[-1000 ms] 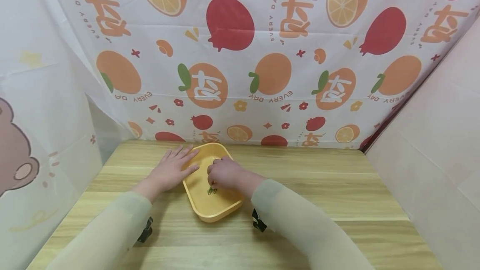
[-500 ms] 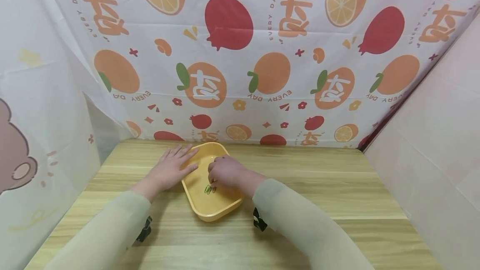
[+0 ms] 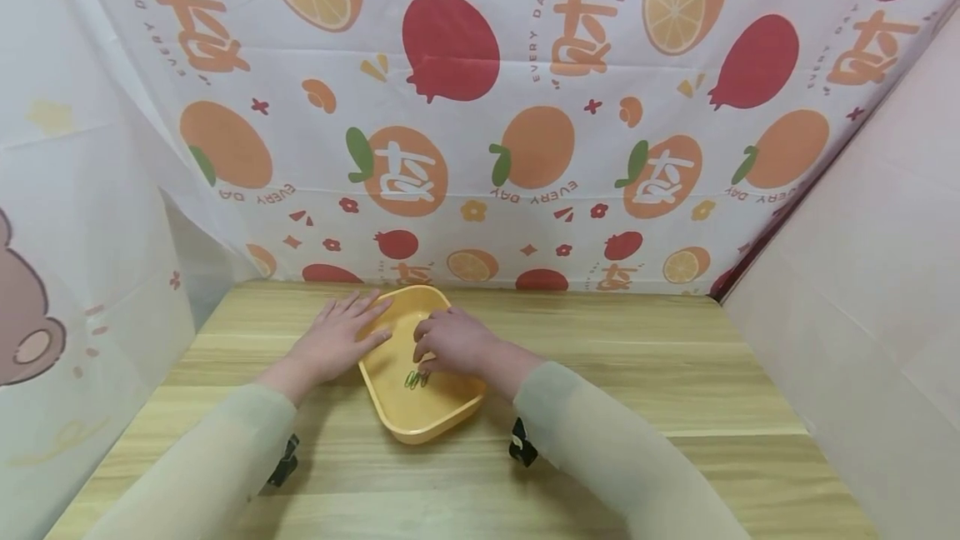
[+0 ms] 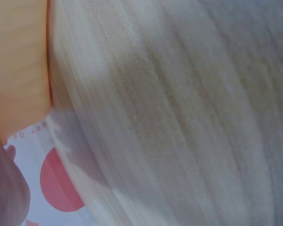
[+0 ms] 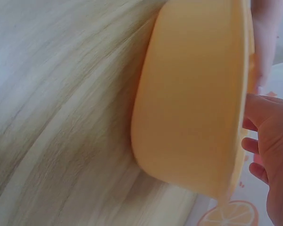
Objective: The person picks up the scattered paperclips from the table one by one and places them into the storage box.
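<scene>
Two hands at frame centre: left hand (image 3: 333,344) flat, straight fingers resting on the left rim of the yellow tray (image 3: 442,419) on the wooden tabletop (image 3: 637,373). Right hand (image 3: 450,342) curled over the tray; fingertips at the green paper clips (image 3: 415,379) lying inside, grip unclear.

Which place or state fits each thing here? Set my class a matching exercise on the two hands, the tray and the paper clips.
Things:
1. left hand
2. right hand
3. yellow tray
4. green paper clips

Places or states:
A. lying on the tray's floor
B. standing on the wooden table
C. flat, fingers straight, against the tray's left rim
D. fingers curled, reaching down into the tray

Pairs: 1-C, 2-D, 3-B, 4-A
</scene>
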